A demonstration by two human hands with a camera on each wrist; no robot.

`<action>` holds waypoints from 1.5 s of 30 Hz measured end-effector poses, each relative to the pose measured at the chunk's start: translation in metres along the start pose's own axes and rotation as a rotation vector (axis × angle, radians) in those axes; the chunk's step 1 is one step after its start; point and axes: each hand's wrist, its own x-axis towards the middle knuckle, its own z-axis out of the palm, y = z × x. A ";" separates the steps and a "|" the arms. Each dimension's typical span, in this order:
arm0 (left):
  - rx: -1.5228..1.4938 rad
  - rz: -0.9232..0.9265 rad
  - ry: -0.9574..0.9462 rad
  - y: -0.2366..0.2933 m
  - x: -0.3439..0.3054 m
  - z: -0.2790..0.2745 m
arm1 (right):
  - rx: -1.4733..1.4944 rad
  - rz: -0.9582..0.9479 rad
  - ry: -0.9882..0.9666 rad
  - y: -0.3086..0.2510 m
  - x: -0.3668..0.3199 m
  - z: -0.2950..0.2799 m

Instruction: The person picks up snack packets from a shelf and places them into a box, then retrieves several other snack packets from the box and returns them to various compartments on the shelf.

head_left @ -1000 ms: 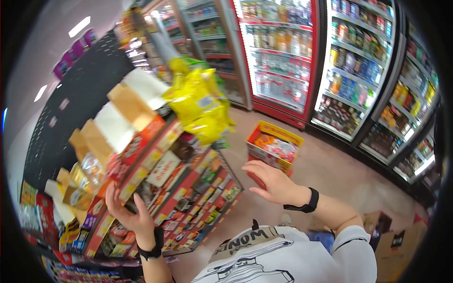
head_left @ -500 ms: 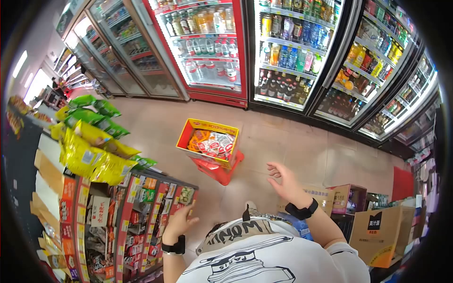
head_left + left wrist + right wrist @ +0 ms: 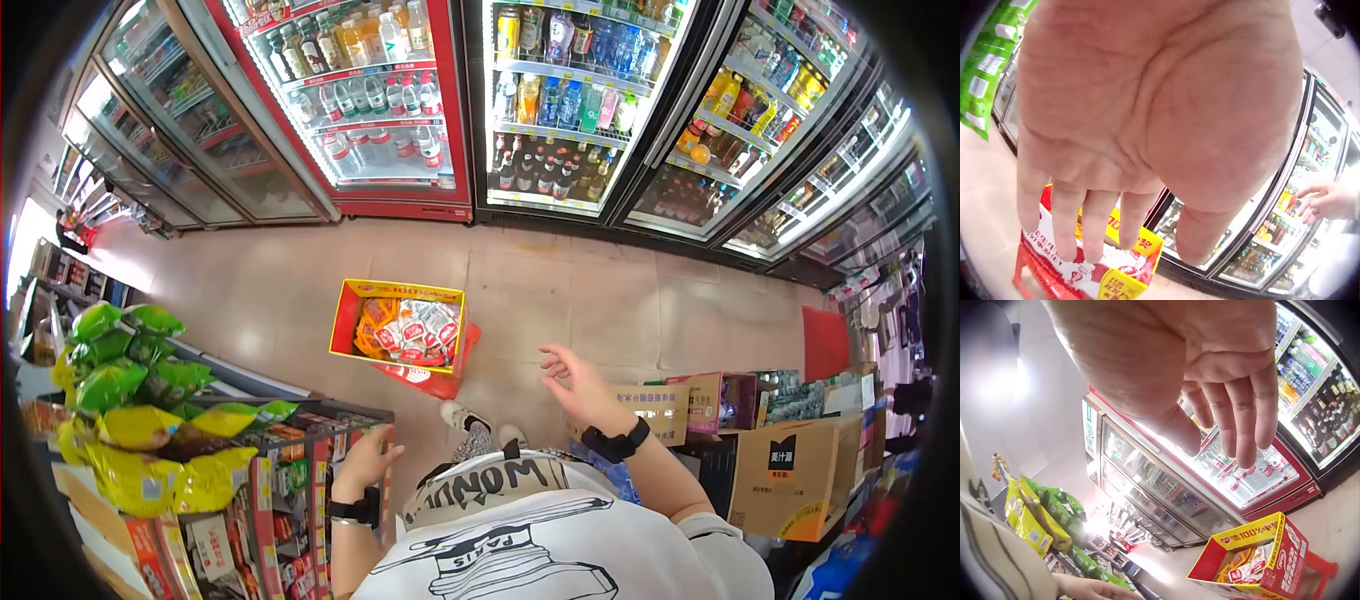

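We keep our left hand and right hand empty, fingers extended and slightly spread; beyond the left fingertips and apart from them, the open red-and-yellow cardboard box of small packets sits on a red plastic stool, with red-edged snack shelving beside our left fingers

There are two hands, one left hand and one right hand, with one black wristband on the left wrist and one black wristband on the right. Two shoes show, along with one open red-and-yellow box, one red stool, one red-framed cooler at the far side and one large tan carton on the right. The overlapping snack bags, near left, cannot be counted exactly.
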 end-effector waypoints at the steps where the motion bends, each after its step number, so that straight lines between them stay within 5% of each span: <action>1: 0.015 0.053 0.019 -0.008 0.011 -0.004 | 0.015 0.029 0.011 -0.003 0.008 0.001; 14: -0.045 -0.056 -0.001 -0.016 0.074 -0.070 | -0.006 0.131 -0.117 0.005 0.106 0.038; 26: -0.252 -0.335 0.127 -0.049 0.086 -0.012 | -0.360 0.041 -0.629 0.051 0.290 0.119; 32: -0.353 -0.491 0.144 -0.014 0.130 0.003 | -0.404 -0.149 -0.916 0.113 0.325 0.186; 38: -0.553 -0.582 0.227 -0.003 0.180 0.041 | -0.665 -0.680 -1.194 0.142 0.330 0.232; 45: -0.772 -0.598 0.300 -0.002 0.202 0.071 | -1.011 -1.081 -1.205 0.176 0.323 0.277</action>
